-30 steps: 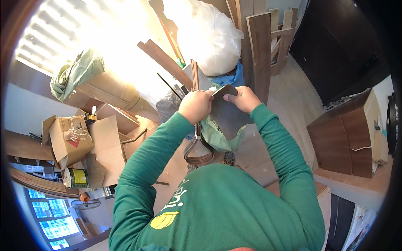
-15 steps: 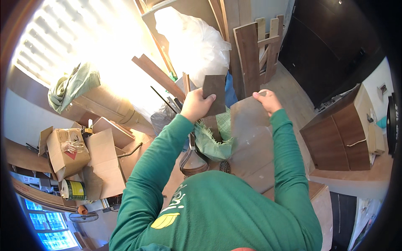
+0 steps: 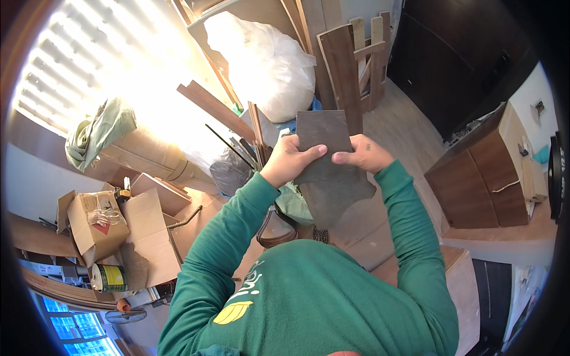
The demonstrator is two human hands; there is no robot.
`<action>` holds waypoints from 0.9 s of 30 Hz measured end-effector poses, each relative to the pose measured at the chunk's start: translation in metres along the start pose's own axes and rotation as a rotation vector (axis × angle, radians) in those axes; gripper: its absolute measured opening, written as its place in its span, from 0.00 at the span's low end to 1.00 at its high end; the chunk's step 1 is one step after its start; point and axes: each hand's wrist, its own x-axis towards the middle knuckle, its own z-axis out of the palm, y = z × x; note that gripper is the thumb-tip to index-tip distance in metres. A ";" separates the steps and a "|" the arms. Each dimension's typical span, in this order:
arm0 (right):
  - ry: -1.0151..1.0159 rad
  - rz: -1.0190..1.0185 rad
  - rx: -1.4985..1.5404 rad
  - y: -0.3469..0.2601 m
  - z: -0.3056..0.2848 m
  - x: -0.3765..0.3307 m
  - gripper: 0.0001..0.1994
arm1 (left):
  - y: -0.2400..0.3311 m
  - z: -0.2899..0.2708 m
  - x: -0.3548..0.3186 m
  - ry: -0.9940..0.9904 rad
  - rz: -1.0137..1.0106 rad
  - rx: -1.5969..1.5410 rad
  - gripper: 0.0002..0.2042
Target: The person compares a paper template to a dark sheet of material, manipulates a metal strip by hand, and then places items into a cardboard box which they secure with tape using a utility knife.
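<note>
In front of my chest are two thin, flat, grey-brown sheets laid one over the other; I cannot tell their material. The dark sheet [image 3: 323, 127] has a straight top edge, while the torn sheet [image 3: 333, 199] hangs lower with a ragged bottom edge. My left hand [image 3: 290, 160] grips the left edge, thumb pressed on the front. At the right edge my right hand [image 3: 369, 155] grips likewise, its thumb pointing at the other thumb. Both hands' other fingers are behind the sheets. A pale green woven sack [image 3: 295, 204] sits below, partly hidden by them.
A big white plastic bag [image 3: 258, 65] stands ahead, with wooden boards [image 3: 341, 71] leaning to its right. At left are an open cardboard box [image 3: 89, 228] and a tin can [image 3: 108, 277]. A brown cabinet [image 3: 475, 178] stands at right. Long strips [image 3: 258, 133] rise beside my left hand.
My hands have come together. The sheet in my right hand has moved left and now overlaps the dark sheet from my left hand. The view has shifted slightly.
</note>
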 end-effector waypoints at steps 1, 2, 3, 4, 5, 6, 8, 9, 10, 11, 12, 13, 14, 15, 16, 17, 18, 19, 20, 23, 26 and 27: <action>0.153 0.074 -0.042 0.002 0.009 0.002 0.38 | 0.009 0.003 -0.002 -0.003 -0.008 0.057 0.16; 0.170 0.058 -0.020 0.007 0.008 0.004 0.39 | 0.016 0.004 -0.003 0.001 -0.010 0.116 0.16; 0.187 0.042 0.003 0.012 0.007 0.006 0.39 | 0.013 0.000 -0.001 0.011 -0.029 0.193 0.16; 0.204 0.026 0.025 0.015 0.005 0.007 0.40 | 0.006 -0.006 0.002 0.021 -0.048 0.271 0.17; 0.179 0.030 0.010 0.005 0.008 0.006 0.38 | 0.002 -0.012 0.002 0.040 -0.073 0.348 0.17; 0.156 0.035 -0.004 -0.012 0.012 0.002 0.36 | 0.007 -0.011 -0.001 0.046 -0.040 0.327 0.17; 0.136 0.031 0.022 -0.024 0.020 0.004 0.31 | 0.019 -0.006 -0.005 0.052 0.032 0.287 0.18; 0.134 0.021 0.061 -0.027 0.025 0.006 0.28 | 0.009 -0.007 -0.002 0.116 0.073 0.356 0.19; 0.131 0.012 0.101 -0.028 0.028 0.008 0.25 | -0.010 -0.009 0.005 0.180 0.114 0.425 0.20; 0.148 0.007 0.123 -0.024 0.026 0.013 0.22 | -0.021 -0.009 0.014 0.236 0.158 0.491 0.22; 0.164 0.001 0.147 -0.013 0.024 0.020 0.20 | -0.019 -0.005 0.017 0.240 0.145 0.508 0.20; 0.180 -0.004 0.170 -0.001 0.022 0.027 0.18 | -0.017 -0.001 0.020 0.243 0.132 0.525 0.19; 0.238 0.004 0.104 0.013 0.020 0.036 0.18 | -0.015 0.001 0.022 0.253 0.115 0.544 0.18; 0.300 0.012 0.036 0.023 0.017 0.043 0.18 | -0.014 0.004 0.025 0.268 0.133 0.580 0.18; 0.363 0.020 -0.031 0.033 0.014 0.047 0.19 | -0.012 0.008 0.028 0.283 0.152 0.616 0.18; 0.427 0.060 -0.146 0.031 0.015 0.049 0.21 | -0.012 0.010 0.030 0.303 0.167 0.653 0.18; 0.492 0.099 -0.262 0.029 0.017 0.052 0.24 | -0.017 0.009 0.035 0.318 0.174 0.690 0.18; 0.556 0.137 -0.378 0.027 0.019 0.054 0.26 | -0.028 0.008 0.042 0.333 0.181 0.727 0.18; 0.586 0.135 -0.391 0.029 0.017 0.057 0.27 | -0.038 0.010 0.051 0.336 0.194 0.762 0.18; 0.675 0.129 -0.421 0.039 0.014 0.062 0.29 | -0.042 0.018 0.060 0.389 0.286 0.802 0.15; 0.680 0.109 -0.282 0.047 0.005 0.053 0.27 | -0.024 0.016 0.049 0.221 0.085 0.596 0.12; 0.604 0.086 -0.134 0.045 0.001 0.047 0.27 | -0.029 0.011 0.047 0.173 0.067 0.417 0.11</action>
